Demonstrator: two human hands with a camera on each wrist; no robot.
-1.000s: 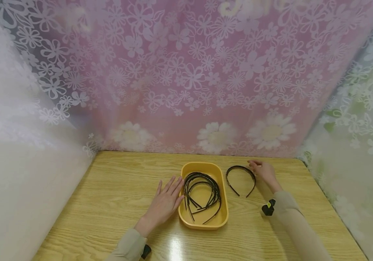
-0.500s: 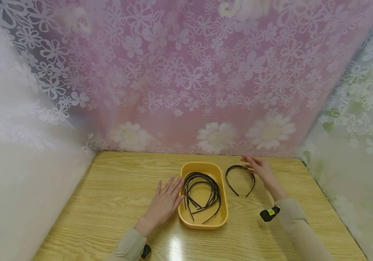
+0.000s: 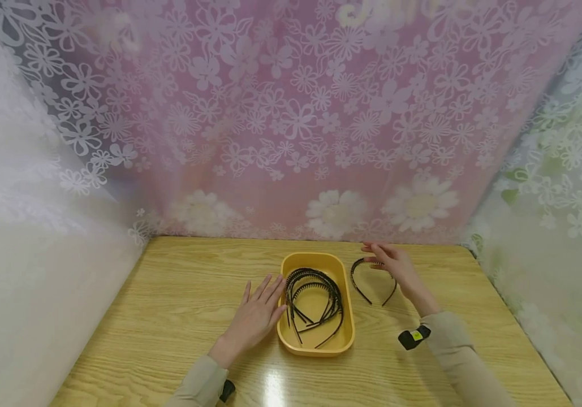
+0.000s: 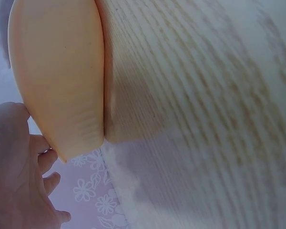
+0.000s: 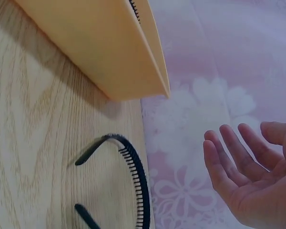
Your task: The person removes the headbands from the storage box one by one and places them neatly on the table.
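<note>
Beige sleeves (image 3: 201, 381) lie nearest me, the left at eight o'clock and the right at four, if I take the yellow tub (image 3: 316, 353) as the clock's centre. My left hand (image 3: 254, 319) is at nine, just as it was a second ago, its fingers straight and spread, their tips touching the rim. Inside the tub, the black toothed headbands (image 3: 332, 282) overlap in a loose nest, unchanged. Beside the tub, at two o'clock, a lone headband (image 5: 143, 186) lies on the wooden table (image 3: 184, 316), its two tips towards me, also where it was. What differs is my right hand (image 3: 397, 271): it has travelled from that band's right side to above its far arc, partly covering it from my head view. Its fingers are loosely extended, apart from the band. Farthest, at twelve, hangs the pink flowered curtain (image 3: 280, 141).
</note>
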